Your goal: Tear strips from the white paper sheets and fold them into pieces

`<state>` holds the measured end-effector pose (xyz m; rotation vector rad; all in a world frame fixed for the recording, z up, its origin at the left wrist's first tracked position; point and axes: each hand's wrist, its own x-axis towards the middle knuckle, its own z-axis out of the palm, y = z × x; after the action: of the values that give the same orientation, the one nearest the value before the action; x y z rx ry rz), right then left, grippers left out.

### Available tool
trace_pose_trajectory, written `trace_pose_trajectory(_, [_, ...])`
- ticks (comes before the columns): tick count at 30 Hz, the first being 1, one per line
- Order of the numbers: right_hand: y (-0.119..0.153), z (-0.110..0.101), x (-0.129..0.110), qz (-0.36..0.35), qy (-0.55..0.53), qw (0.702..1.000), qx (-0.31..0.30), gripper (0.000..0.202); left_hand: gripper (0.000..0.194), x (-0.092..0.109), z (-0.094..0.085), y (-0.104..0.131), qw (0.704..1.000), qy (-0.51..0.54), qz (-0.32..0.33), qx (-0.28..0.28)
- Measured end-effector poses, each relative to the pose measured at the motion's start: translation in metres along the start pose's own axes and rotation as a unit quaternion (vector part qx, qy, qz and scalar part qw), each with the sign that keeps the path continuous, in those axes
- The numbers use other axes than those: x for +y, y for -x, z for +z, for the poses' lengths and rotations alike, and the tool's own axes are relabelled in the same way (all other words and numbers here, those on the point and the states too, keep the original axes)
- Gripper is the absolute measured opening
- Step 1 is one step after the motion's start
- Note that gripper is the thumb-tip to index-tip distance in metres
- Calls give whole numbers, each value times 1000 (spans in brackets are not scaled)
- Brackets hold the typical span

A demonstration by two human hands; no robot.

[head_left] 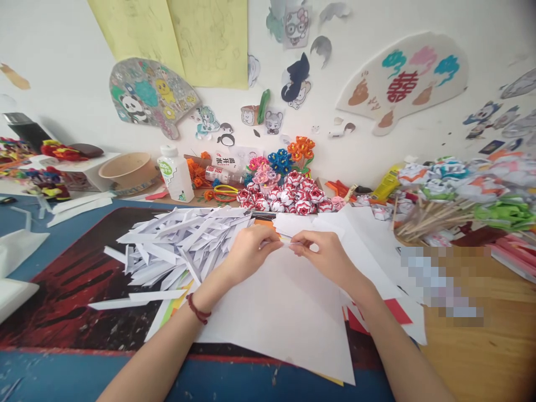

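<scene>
Over the large white paper sheet (pixel 288 312), my two hands meet fingertip to fingertip. My left hand (pixel 253 251), with a dark red beaded bracelet (pixel 197 309) at its wrist, is closed in a pinch. Facing it, my right hand (pixel 324 252) is closed in the same way. A small piece of white paper (pixel 286 244) spans the gap between them, mostly covered by the fingers. To the left lies a heap of folded white paper strips (pixel 167 245), and a longer strip (pixel 138 298) sits apart in front of it.
Red-and-white paper flowers (pixel 295 194) stand behind my hands, beside blue flowers (pixel 280 162) and orange ones (pixel 300 149). A white bottle (pixel 175 174) and a beige bowl (pixel 128 169) are at the back left. Flowers on wooden sticks (pixel 431 220) lie at right.
</scene>
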<state>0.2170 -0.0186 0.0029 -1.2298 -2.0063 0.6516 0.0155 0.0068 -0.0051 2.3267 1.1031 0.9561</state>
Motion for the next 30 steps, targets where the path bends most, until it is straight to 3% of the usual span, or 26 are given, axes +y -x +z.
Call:
trace_pose_trajectory(4, [0,2,1,41,-64,997,32,11,15,4,-4,0,998,56,-25,-6])
trace_pose_trajectory(11, [1,3,-3,37,-69,996,44,16,16,6,-3,1,993,86,-73,21])
trace_pose_trajectory(16, [-1,4,-3,30,-70,997,21,13,14,7,-6,0,995,80,-50,22])
trace_pose_trajectory(24, [1,5,-5,9,-88,996,32,16,16,17,-1,2,993,108,-12,-46])
trace_pose_trajectory(30, [-1,4,3,21,-112,993,20,14,19,11,-3,0,997,67,-23,-26])
